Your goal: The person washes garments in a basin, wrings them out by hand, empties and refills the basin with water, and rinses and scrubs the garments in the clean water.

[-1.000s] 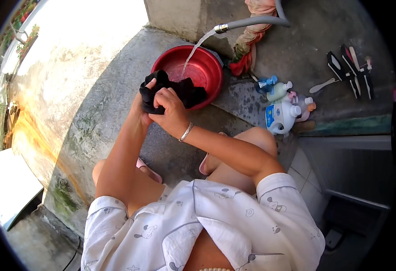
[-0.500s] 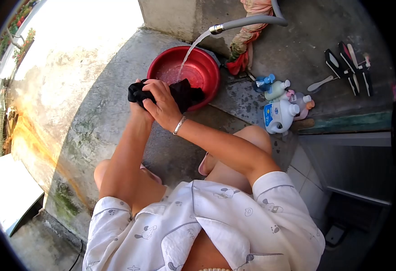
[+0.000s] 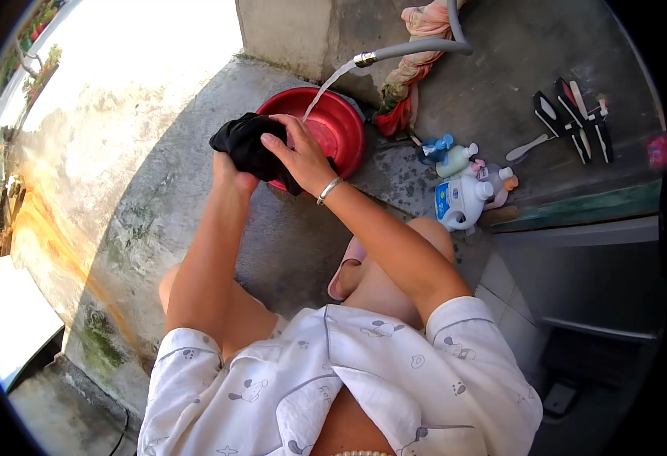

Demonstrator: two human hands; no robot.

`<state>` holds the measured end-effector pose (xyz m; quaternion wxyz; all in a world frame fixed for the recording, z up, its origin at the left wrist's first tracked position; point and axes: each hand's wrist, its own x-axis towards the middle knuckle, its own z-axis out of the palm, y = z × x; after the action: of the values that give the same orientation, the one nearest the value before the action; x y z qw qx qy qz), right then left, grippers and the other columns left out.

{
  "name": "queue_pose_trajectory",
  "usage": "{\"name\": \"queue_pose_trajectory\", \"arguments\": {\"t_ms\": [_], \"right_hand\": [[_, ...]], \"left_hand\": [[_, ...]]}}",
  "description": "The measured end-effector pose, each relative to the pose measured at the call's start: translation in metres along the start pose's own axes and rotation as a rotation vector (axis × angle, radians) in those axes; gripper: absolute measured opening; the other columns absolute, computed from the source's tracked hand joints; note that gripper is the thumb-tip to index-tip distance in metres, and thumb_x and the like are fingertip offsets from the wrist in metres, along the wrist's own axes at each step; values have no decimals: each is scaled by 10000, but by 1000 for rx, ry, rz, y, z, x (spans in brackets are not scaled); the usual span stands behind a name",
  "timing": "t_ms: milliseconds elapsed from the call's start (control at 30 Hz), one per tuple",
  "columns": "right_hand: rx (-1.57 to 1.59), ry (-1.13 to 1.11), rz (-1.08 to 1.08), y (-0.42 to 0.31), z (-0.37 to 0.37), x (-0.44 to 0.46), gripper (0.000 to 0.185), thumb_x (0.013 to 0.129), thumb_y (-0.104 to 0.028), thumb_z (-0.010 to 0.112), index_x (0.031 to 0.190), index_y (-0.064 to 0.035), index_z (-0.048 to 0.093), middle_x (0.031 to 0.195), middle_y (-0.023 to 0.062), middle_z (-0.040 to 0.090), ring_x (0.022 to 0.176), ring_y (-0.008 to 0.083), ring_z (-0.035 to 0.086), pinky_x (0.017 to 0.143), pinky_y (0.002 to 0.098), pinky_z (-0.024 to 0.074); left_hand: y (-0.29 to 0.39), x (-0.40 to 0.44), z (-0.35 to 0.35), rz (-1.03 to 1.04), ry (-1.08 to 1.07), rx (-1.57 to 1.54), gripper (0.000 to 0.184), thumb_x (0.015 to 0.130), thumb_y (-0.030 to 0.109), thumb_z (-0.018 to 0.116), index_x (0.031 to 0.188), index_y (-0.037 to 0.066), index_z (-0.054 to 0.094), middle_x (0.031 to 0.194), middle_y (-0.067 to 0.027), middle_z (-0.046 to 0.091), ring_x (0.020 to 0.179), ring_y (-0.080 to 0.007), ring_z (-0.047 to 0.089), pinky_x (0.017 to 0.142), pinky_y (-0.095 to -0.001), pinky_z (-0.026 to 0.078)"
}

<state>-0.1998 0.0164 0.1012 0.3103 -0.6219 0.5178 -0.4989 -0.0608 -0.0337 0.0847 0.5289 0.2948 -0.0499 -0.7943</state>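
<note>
A bunched black cloth point(image 3: 246, 144) is held up over the near left rim of a red basin point(image 3: 356, 140). My left hand point(image 3: 233, 176) grips the cloth from below and the left, its fingers mostly hidden behind the fabric. From the right, my right hand point(image 3: 305, 158) holds the cloth with its thumb and fingers on the near side, the fingers fairly straight. A silver bracelet point(image 3: 329, 190) circles the right wrist. Water point(image 3: 326, 93) pours from a grey hose point(image 3: 417, 48) into the basin, just beyond the hands.
Several bottles stand right of the basin, among them a white detergent jug point(image 3: 462, 201). Brushes point(image 3: 576, 121) lie on the dark ledge further right. A twisted pink cloth point(image 3: 417, 53) hangs by the hose. Below the arms is a pink slipper point(image 3: 345, 270).
The cloth has been gathered up on the left, where before part of it hung toward the basin's middle. My right fingers have straightened from a tighter curl. The view has shifted slightly.
</note>
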Motion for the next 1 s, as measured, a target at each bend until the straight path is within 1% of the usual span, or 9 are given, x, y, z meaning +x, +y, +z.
{"name": "queue_pose_trajectory", "arguments": {"t_ms": [167,300,433,567,667,833,900,967,1000], "right_hand": [[142,67,42,-9,-57,-12,263,884,-150,625,1106,-15,585,1031,78,657,935,179,638,803,290,496],[120,161,132,-73,-119,-34,198,923,-151,588,1085,-37,606,996,52,668,868,100,641,667,207,481],[-91,268,22,-116,-189,-28,205,928,-182,588,1083,-49,608,948,34,679,864,84,637,656,202,467],[-339,400,-162,-173,-248,21,207,932,-206,580,1036,-32,622,939,38,682,858,99,643,667,230,471],[-670,500,-376,-204,-288,77,212,914,-241,576,1003,-56,631,930,61,682,863,175,649,738,302,489],[-1267,803,-735,-243,-334,165,210,894,-261,556,1029,-119,634,910,72,673,944,225,621,831,342,480],[-1313,795,-570,-260,-341,189,297,903,-258,546,1169,-128,570,1233,84,581,1139,292,524,898,389,453],[-1374,824,-640,-268,-347,210,330,912,-309,522,1190,-135,561,1249,78,574,1132,295,538,893,412,465],[-1517,966,-831,-272,-343,216,249,880,-239,564,1086,-103,595,1060,93,627,955,296,601,801,417,501]], "left_hand": [[25,26,-16,-11,29,-174,277,879,226,465,975,22,625,962,-164,660,882,-310,646,826,-446,550],[33,33,-19,-19,7,-211,298,901,289,414,904,52,594,919,-184,658,839,-367,644,782,-524,557],[32,29,-7,-2,64,-239,324,898,315,403,852,71,611,892,-172,660,785,-369,646,721,-505,572],[25,19,5,18,41,-213,325,898,315,395,770,87,589,818,-156,653,724,-343,637,667,-477,576],[22,18,2,0,42,-223,334,907,348,402,770,106,586,809,-136,643,722,-327,633,675,-468,578],[22,15,0,-16,20,-173,379,917,378,403,886,55,599,941,-196,659,859,-365,645,810,-497,551],[22,10,-4,-22,-1,-157,390,918,381,401,909,45,599,971,-207,656,878,-368,644,826,-494,546],[27,8,6,-27,-17,-138,403,919,384,399,931,36,600,1001,-218,653,898,-370,642,842,-491,541],[27,0,13,-47,-27,-134,417,919,389,398,960,25,598,1027,-225,649,916,-371,641,856,-485,536]]}}
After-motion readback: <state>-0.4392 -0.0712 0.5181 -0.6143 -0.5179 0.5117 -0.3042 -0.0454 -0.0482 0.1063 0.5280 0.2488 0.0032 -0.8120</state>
